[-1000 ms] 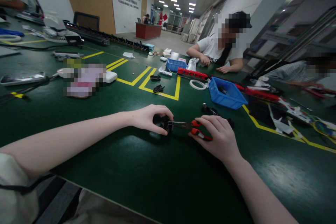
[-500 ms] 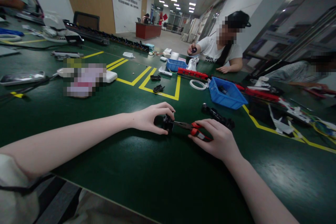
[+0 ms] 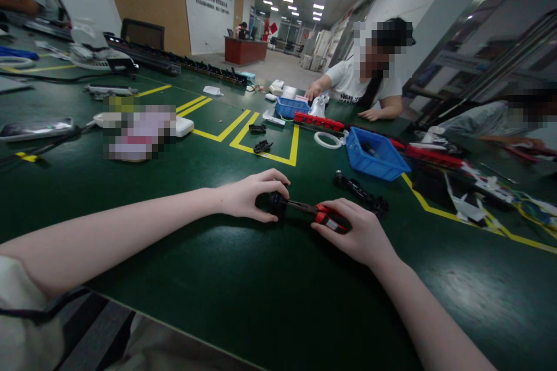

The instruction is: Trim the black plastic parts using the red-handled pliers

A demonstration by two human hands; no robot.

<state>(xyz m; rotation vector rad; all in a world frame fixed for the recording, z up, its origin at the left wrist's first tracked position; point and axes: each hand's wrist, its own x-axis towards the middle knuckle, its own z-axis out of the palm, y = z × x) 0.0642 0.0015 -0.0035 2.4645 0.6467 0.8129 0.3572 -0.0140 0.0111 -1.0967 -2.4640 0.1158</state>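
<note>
My left hand (image 3: pixel 255 194) holds a small black plastic part (image 3: pixel 277 204) between thumb and fingers, just above the green table (image 3: pixel 243 284). My right hand (image 3: pixel 354 229) is closed around the red-and-black handles of a pair of needle-nose pliers (image 3: pixel 324 214). The long jaws point left and reach the black part; exactly what they grip there is too small to make out. Beyond the right hand lies a long black jointed piece (image 3: pixel 359 191). Two small black parts, one (image 3: pixel 263 146) nearer and one (image 3: pixel 257 128) farther, lie inside a yellow tape outline.
A blue bin (image 3: pixel 376 153) with dark parts stands at the right, beside a white ring (image 3: pixel 328 139). Farther back are another blue bin (image 3: pixel 292 108) and a red strip (image 3: pixel 319 122). A phone (image 3: pixel 141 133) lies at the left. A co-worker (image 3: pixel 369 81) sits across the table.
The black part has turned slightly in my left hand, and the pliers have tilted a little with it. The co-worker across has lowered a raised hand to the table by the farther bin.
</note>
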